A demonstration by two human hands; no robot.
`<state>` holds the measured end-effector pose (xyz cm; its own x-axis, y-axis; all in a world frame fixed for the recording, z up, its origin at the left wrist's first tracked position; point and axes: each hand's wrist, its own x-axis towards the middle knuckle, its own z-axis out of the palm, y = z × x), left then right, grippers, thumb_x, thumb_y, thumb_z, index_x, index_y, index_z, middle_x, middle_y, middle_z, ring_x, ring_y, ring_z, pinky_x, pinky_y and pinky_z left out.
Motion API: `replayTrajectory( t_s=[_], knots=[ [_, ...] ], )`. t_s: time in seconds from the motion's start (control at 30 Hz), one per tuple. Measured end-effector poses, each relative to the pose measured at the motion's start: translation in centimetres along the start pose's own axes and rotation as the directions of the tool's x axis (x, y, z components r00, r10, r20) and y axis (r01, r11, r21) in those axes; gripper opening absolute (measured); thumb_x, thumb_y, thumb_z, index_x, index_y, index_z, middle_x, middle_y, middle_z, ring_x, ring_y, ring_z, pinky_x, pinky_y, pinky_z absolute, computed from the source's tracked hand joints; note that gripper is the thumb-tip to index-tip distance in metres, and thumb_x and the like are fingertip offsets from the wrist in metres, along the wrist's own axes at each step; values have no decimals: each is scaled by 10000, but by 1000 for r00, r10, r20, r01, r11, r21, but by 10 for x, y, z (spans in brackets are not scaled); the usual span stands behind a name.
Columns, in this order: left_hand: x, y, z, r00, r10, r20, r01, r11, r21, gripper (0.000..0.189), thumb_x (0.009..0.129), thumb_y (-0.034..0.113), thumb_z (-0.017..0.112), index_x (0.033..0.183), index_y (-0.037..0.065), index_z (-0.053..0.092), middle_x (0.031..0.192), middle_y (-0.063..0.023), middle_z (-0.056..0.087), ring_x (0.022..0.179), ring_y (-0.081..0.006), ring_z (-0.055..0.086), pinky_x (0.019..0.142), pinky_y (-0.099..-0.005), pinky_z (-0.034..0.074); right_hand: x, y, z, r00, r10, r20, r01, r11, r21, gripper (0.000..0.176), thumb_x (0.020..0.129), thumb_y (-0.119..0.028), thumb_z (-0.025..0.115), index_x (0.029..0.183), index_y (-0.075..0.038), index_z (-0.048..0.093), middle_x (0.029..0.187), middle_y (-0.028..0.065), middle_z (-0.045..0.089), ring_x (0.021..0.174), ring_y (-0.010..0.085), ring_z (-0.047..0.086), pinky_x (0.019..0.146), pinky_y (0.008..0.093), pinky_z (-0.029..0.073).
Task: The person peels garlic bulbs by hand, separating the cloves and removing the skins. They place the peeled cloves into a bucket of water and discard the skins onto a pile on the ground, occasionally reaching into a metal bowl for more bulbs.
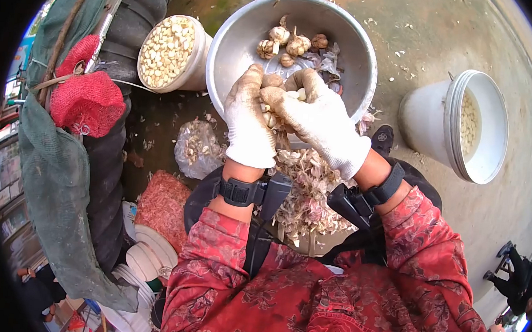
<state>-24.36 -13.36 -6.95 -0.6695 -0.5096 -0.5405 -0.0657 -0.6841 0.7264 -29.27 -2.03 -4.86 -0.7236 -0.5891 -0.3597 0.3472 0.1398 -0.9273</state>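
Observation:
White work gloves with soiled fingertips cover both hands, which meet over the near rim of a metal basin (226, 49). My left hand (251, 118) is closed round garlic cloves (270, 118) that show between the palms. Fingers curled, my right hand (322, 117) pinches at the same garlic, and a pale clove (300, 94) shows by its thumb and forefinger. Several whole garlic bulbs (298, 45) and some loose skins lie inside the basin. Part of the held garlic is hidden by the gloves.
A bucket of peeled cloves (169, 53) stands left of the basin; another white bucket (426, 118) with cloves is tilted at right. Garlic skins (310, 194) pile up below my hands. A clear bag (198, 150) and red mesh sack (161, 205) lie at left.

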Motion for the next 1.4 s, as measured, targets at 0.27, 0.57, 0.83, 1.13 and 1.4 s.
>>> replayTrajectory(
  t_s=[0.27, 0.57, 0.83, 1.13, 1.4],
  knots=[
    [4, -6, -7, 997, -65, 41, 68, 996, -61, 282, 930, 312, 544, 909, 32, 574, 812, -70, 610, 749, -187, 627, 684, -308, 532, -3, 8, 3, 997, -70, -43, 67, 996, -61, 457, 831, -364, 668, 966, 51, 529, 804, 155, 632, 751, 151, 606, 647, 309, 499],
    [8, -14, -7, 999, -31, 43, 34, 997, -73, 209, 930, 244, 489, 827, 71, 544, 731, -32, 552, 618, -136, 570, 556, -270, 506, -1, 12, 8, 982, -165, -91, 146, 971, -188, 387, 835, -309, 606, 984, 41, 530, 837, 280, 621, 831, 408, 644, 674, 416, 501],
    [11, -21, -14, 992, -87, 86, 90, 995, -31, 362, 957, 376, 454, 860, 48, 571, 732, -72, 593, 664, -172, 587, 625, -307, 500, 2, 21, 8, 972, -193, -137, 163, 966, -201, 349, 840, -294, 594, 963, 30, 549, 841, 277, 622, 842, 394, 650, 682, 417, 501],
    [-2, -4, -5, 982, -155, 104, 170, 973, -156, 275, 968, 325, 460, 938, 70, 558, 774, -66, 607, 694, -162, 604, 638, -283, 512, 0, 18, 7, 964, -263, -37, 255, 956, -143, 350, 855, -290, 615, 994, 28, 567, 848, 248, 634, 807, 355, 655, 689, 392, 509],
    [-2, 0, -3, 991, -130, 21, 131, 989, -71, 264, 973, 313, 449, 928, 78, 561, 807, -53, 623, 707, -142, 625, 611, -259, 517, 4, 21, 9, 983, -180, -28, 180, 984, 9, 347, 906, -289, 569, 1042, 30, 568, 768, 148, 634, 667, 195, 616, 591, 328, 499]
  ],
)
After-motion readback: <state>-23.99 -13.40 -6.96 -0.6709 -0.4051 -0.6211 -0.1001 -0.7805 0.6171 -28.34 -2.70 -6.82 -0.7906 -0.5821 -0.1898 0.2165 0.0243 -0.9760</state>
